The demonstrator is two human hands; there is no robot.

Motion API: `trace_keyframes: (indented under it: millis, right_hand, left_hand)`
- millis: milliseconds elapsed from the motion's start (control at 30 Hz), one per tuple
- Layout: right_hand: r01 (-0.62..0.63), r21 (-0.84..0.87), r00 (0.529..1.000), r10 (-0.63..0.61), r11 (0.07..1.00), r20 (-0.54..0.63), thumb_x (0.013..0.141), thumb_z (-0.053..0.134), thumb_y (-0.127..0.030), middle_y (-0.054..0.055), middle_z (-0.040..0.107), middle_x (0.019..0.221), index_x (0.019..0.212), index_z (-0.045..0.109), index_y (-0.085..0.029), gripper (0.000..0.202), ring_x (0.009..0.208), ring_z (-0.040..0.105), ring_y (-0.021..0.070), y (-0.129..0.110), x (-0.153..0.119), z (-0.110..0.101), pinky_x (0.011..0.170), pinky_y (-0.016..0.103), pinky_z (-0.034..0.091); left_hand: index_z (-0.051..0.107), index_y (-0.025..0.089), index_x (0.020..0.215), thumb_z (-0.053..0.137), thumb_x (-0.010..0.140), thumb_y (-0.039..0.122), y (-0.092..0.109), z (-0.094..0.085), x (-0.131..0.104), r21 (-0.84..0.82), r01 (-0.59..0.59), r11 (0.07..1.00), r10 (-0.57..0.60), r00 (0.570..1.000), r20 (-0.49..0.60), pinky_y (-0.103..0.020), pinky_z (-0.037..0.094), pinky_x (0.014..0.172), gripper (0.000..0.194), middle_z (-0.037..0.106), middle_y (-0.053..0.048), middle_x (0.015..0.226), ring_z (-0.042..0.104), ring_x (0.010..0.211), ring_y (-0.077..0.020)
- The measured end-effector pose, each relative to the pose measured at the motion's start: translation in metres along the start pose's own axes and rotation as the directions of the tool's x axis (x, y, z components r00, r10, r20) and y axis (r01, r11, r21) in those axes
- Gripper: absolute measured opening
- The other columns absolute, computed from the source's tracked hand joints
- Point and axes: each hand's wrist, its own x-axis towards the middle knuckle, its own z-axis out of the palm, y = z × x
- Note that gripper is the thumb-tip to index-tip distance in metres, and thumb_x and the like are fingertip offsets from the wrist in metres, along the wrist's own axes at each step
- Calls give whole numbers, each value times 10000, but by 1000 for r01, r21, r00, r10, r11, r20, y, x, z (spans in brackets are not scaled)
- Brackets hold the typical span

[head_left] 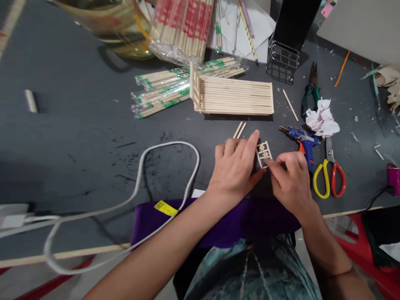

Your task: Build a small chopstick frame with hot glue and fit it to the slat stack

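Observation:
A small wooden frame [264,152] with crossbars and little flower-like pieces lies on the dark table between my hands. My left hand [235,164] rests at its left side, index finger stretched along the edge and thumb near the lower corner. The thumb and index finger of my right hand [289,177] are on the lower right corner, its other fingers curled. Two short sticks [239,130] lie just beyond my left hand. Farther off is a larger piece [234,96] built of parallel sticks, with an upright end at its left.
To the right are a blue glue gun [304,139], scissors [329,166], crumpled paper [323,118] and pliers [312,89]. Packaged sticks [175,85] lie behind, near a metal phone stand [283,62]. A white cable [140,171] loops at the left over purple cloth [146,216].

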Motion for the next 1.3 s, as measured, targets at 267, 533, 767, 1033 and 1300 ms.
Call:
trace_keyframes:
  millis: [267,533,767,1033,1300]
  right_hand:
    - [26,47,998,-28,999,54,988,484,-129,101,578,940,1167,714,-157,292,910,481,244,3,2,7,790,412,474]
    - [-3,106,999,-3,994,52,994,488,-136,95,584,944,1148,722,-177,283,923,487,242,5,0,7,802,404,478]
    - [-11,152,999,5,988,40,966,507,-106,85,576,933,1121,738,-196,292,914,502,237,7,-2,8,810,402,502]
    - [-16,162,999,8,987,51,966,492,-111,88,581,931,1143,728,-191,305,910,508,238,8,-2,9,802,418,510]
    - [12,193,1000,-14,981,10,948,506,-95,87,591,920,1120,728,-165,290,898,526,233,9,-2,8,797,401,507]
  left_hand:
    - [306,115,1545,707,828,269,3,-1,1,-15,26,1000,-26,1000,7,-456,422,906,835,658,-161,1295,542,1140,-362]
    - [317,112,1548,721,827,271,3,-1,2,-16,33,999,-33,999,-3,-466,421,914,842,661,-164,1298,542,1138,-366]
    - [319,106,1546,714,831,273,3,0,1,-22,27,999,-27,1000,-11,-462,421,902,834,659,-176,1294,543,1133,-368]
    - [322,103,1544,705,835,277,4,-1,2,-26,34,999,-34,999,1,-465,422,904,825,658,-177,1295,544,1131,-372]
    - [321,109,1542,705,837,275,3,-1,1,-24,32,999,-32,999,3,-468,426,904,820,658,-174,1284,545,1127,-373]
